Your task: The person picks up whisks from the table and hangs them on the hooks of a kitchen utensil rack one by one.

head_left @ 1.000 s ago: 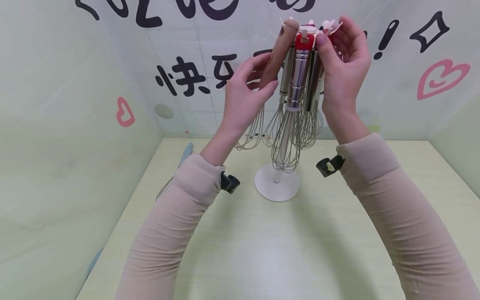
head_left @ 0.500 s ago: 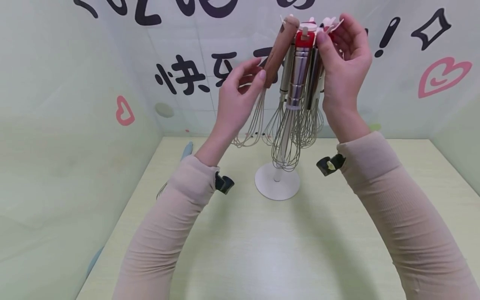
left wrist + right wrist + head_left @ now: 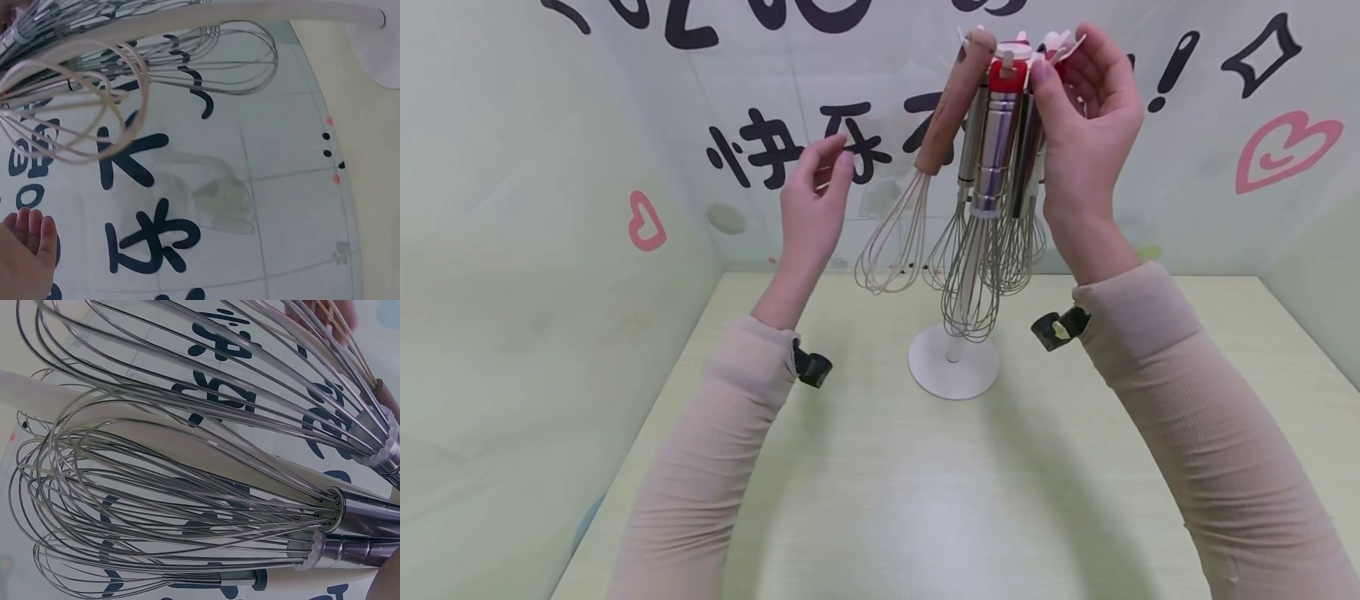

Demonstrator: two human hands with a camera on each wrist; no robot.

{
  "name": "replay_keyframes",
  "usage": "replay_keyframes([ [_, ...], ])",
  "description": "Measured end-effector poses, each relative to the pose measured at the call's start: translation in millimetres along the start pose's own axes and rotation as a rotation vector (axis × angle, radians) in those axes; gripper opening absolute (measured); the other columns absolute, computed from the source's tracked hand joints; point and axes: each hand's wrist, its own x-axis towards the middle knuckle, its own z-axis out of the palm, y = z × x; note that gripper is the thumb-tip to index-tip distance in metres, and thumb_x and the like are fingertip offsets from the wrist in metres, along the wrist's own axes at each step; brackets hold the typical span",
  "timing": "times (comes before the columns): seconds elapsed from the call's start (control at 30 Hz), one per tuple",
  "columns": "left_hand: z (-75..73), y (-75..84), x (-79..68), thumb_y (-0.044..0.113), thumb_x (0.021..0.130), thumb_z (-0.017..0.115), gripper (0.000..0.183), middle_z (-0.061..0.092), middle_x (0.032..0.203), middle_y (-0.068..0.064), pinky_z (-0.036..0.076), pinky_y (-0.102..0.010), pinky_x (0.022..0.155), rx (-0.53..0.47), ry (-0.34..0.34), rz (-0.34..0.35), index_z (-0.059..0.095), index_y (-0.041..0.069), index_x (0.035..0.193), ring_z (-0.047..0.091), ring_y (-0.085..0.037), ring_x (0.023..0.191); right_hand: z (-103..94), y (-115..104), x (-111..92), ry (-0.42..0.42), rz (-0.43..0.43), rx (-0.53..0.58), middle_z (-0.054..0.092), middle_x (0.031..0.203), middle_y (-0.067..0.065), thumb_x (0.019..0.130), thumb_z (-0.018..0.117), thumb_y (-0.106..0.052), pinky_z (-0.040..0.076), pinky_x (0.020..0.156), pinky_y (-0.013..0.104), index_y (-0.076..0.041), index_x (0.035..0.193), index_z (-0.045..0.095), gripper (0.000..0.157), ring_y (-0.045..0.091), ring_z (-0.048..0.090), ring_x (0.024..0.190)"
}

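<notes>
A white stand (image 3: 953, 379) carries several whisks hanging from hooks at its top. The wooden-handled whisk (image 3: 953, 108) hangs tilted, its pale wire loops swung out to the left. Beside it a silver-handled whisk (image 3: 996, 154) with a red top hangs almost straight. My left hand (image 3: 814, 200) is off to the left of them, fingers loosely bent and holding nothing. With thumb and fingers my right hand (image 3: 1093, 125) pinches the white hooked top of the stand on its right side. In the right wrist view, steel wire loops (image 3: 187, 481) crowd together.
The stand's round base rests on a pale wooden table (image 3: 880, 500). Behind it hangs a light backdrop with black lettering (image 3: 767, 148) and a pink heart (image 3: 1288, 150). A blue object (image 3: 586, 523) shows at the table's left edge.
My left hand has let go of the wooden-handled whisk and moved left, leaving it hanging. My forearm now covers the blue-handled whisk on the table. The right hand has stayed in place.
</notes>
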Motion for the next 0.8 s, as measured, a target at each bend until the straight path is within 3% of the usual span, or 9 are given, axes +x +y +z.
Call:
replay_keyframes([
  [0.27, -24.6, -42.4, 5.8, 0.019, 0.098, 0.049, 0.033, 0.061, 0.121, -0.011, 0.048, -0.023, 0.097, 0.120, 0.055, -0.127, 0.058, 0.008, 0.128, 0.058, -0.017, 0.106, 0.1, 0, -1, 0.002, 0.001, -0.020, 0.060, 0.104, 0.003, 0.084, 0.069, -0.001, 0.047, 0.094, 0.017, -0.001, 0.121, 0.058, 0.039, 0.013, 0.055, 0.101],
  [0.47, -43.1, -69.4, 2.4, 0.020, 0.098, 0.046, 0.036, 0.059, 0.125, -0.013, 0.047, -0.028, 0.100, 0.200, 0.030, -0.231, 0.055, 0.008, 0.131, 0.055, -0.020, 0.112, -1.0, 1, 0, 0.007, 0.002, -0.031, 0.060, 0.104, 0.003, 0.084, 0.068, -0.002, 0.048, 0.094, 0.017, -0.002, 0.120, 0.058, 0.037, 0.013, 0.055, 0.101],
  [0.8, -67.2, -106.4, -8.9, 0.021, 0.099, 0.042, 0.040, 0.057, 0.126, -0.016, 0.045, -0.033, 0.102, 0.287, -0.008, -0.312, 0.052, 0.005, 0.134, 0.053, -0.024, 0.115, -0.7, 1, 1, 0.009, 0.011, -0.032, 0.060, 0.104, 0.003, 0.084, 0.069, -0.003, 0.048, 0.094, 0.017, 0.000, 0.122, 0.057, 0.040, 0.013, 0.055, 0.101],
])
